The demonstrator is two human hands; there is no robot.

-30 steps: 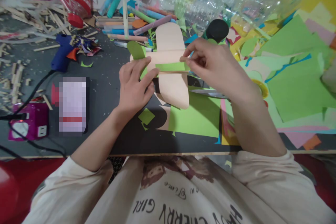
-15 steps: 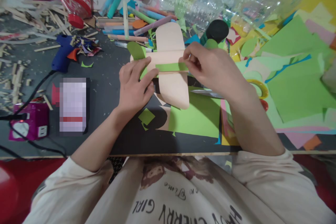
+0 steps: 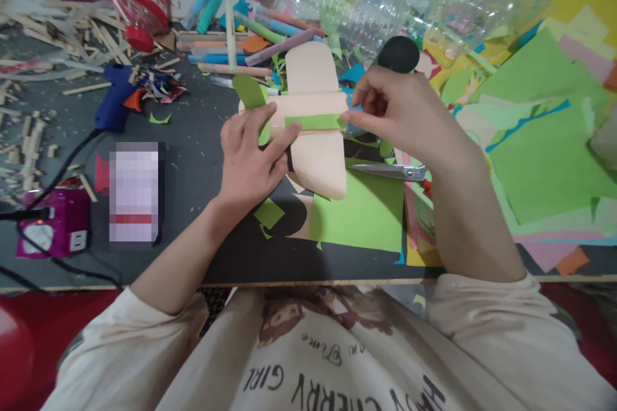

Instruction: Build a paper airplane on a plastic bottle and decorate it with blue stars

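A cream paper airplane point(image 3: 315, 164) lies in front of me, with wings above and below its rolled body and a green tail piece point(image 3: 248, 91) at its left end. Along the body runs a green paper strip point(image 3: 313, 122). My left hand point(image 3: 255, 154) rests spread over the body's left part, its index fingertip pressing the strip. At the body's right end, the bent fingers and thumb of my right hand point(image 3: 385, 103) pinch the strip's end. Scissors point(image 3: 385, 170) lie below my right hand, handles partly hidden by the forearm.
Green card point(image 3: 366, 218) lies under the lower wing. To the left are a blue glue gun point(image 3: 113, 96), a purple box point(image 3: 58, 221) with cords and a blurred-out object point(image 3: 134, 192). Markers point(image 3: 226, 51), plastic bottles point(image 3: 328, 0) and coloured paper point(image 3: 549, 141) crowd the back and right.
My right hand has shifted slightly right, to the end of the strip, uncovering more of the scissors. My left index finger has slid a little right onto the strip.
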